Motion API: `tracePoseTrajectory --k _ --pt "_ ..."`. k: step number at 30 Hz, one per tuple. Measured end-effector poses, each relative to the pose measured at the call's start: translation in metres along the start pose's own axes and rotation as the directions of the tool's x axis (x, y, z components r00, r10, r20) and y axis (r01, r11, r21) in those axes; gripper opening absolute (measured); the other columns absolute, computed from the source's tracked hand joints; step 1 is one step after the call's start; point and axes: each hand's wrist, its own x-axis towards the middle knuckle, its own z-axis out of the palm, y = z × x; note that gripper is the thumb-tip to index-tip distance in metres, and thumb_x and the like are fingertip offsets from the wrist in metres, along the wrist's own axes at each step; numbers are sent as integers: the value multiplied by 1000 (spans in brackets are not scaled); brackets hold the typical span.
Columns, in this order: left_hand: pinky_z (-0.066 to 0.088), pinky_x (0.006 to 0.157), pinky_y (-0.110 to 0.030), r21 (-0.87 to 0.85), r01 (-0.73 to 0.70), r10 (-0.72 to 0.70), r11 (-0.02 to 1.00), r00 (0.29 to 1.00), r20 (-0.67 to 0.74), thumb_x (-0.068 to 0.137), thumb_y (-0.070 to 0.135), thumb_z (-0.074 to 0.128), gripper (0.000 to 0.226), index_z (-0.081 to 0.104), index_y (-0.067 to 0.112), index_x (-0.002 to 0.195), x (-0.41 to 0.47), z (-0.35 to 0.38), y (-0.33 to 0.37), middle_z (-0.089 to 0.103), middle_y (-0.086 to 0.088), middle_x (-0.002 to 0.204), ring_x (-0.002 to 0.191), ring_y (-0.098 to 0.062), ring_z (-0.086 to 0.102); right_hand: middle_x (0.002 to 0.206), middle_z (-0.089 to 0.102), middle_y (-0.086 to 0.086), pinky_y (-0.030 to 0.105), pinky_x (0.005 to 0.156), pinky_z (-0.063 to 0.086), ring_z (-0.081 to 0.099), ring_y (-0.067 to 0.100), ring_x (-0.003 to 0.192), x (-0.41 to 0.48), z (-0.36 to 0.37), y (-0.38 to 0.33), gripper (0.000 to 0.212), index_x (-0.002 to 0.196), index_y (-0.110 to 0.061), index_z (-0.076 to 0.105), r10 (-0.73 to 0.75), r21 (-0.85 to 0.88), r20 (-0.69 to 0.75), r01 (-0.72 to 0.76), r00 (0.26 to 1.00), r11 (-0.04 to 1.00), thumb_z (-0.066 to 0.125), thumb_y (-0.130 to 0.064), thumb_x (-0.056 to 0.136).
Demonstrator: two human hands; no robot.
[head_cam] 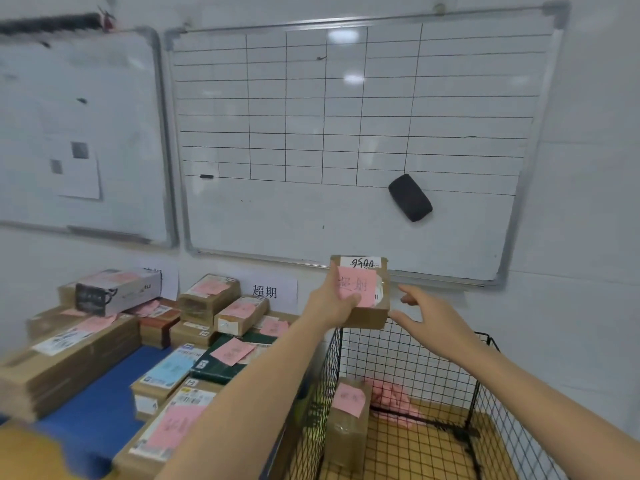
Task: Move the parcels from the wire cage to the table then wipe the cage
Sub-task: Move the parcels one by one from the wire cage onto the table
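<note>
One parcel [375, 311] is hanging above the wire cage [398, 344], over its far left corner. The left hand [332, 303] is gripping its near side, thumb lying across the pink note [358, 285]. The right hand [433, 320] is hovering just beside it, fingers loose, grasping nothing. Carrying it left calls for keeping it level and aiming for bare blue on the crowded table [100, 403]. It is looking small, brown, taped and white-labelled. A second parcel [348, 420] is standing inside the cage.

Left hand [334, 303] gripping a parcel [367, 306] above the wire cage [408, 368], right hand [433, 315] spread beside it
</note>
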Motion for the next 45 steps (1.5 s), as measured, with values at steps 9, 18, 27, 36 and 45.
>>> tracePoseTrajectory --k 9,18,27,36,45 --pt "44 99 -39 50 35 -33 998 999 -30 95 28 55 76 4 24 152 44 -69 -61 51 -3 139 122 -28 52 142 48 1 31 102 40 47 13 127 53 43 -62 68 148 -20 31 -37 57 3 36 999 998 57 -47 91" --pt "40 106 -45 59 86 -93 995 987 132 94 26 57 64 19 23 145 105 -113 -156 52 -3 137 124 -28 49 152 35 5 34 106 38 42 20 133 119 145 -114 78 152 -19 19 91 60 196 -104 976 993 58 -48 91" --pt "40 103 -40 127 69 -99 989 965 245 98 34 48 67 9 24 150 151 -100 -219 46 -5 144 124 -28 49 137 53 1 22 87 45 58 17 111 166 216 -122 57 145 -21 33 131 117 232 -162 964 980 58 -27 95" --pt "40 103 -39 212 22 -74 977 968 240 98 37 44 76 -8 27 152 179 -75 -257 44 -17 141 120 -33 50 122 63 6 17 72 38 53 10 89 187 254 -107 44 141 -17 42 193 26 249 -206 949 978 52 -22 98" --pt "34 107 -41 301 62 -136 952 964 230 98 41 43 59 22 18 149 190 -60 -269 33 -14 146 130 -30 38 116 65 5 10 59 39 58 10 85 194 275 -98 46 145 -16 38 231 27 257 -246 938 969 46 -24 101"
